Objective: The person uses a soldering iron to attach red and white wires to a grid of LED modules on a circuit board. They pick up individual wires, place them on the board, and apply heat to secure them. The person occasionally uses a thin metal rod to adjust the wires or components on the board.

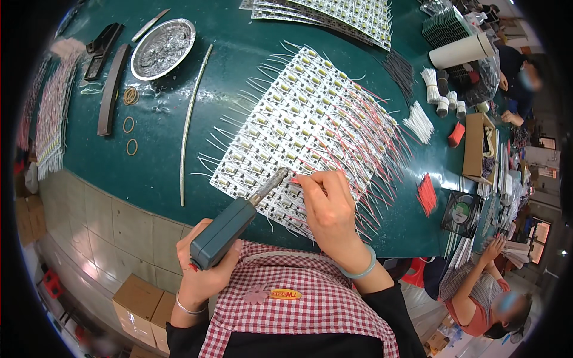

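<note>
My left hand (pixel 192 281) is wrapped around a dark teal soldering gun (pixel 222 234). Its thick grey tip (pixel 276 178) rests on or just above a large panel of small white circuit boards (pixel 262 122). Close beside the tip, my right hand (pixel 331 206) is closed in a pinch on a short red wire (pixel 295 180) at the panel's surface. White wires (pixel 230 134) stick out along the panel's left edge. Rows of red wires (pixel 373 140) fan out over its right part. The contact between tip and wire is too small to make out.
A metal bowl of solder (pixel 163 51) stands at the back left, with a long solder bar (pixel 194 125) nearby. Rubber bands (pixel 131 95) lie left. Bundled red wires (pixel 427 195) and white wires (pixel 419 122) lie right. More panels (pixel 334 18) are stacked behind. Two co-workers sit right.
</note>
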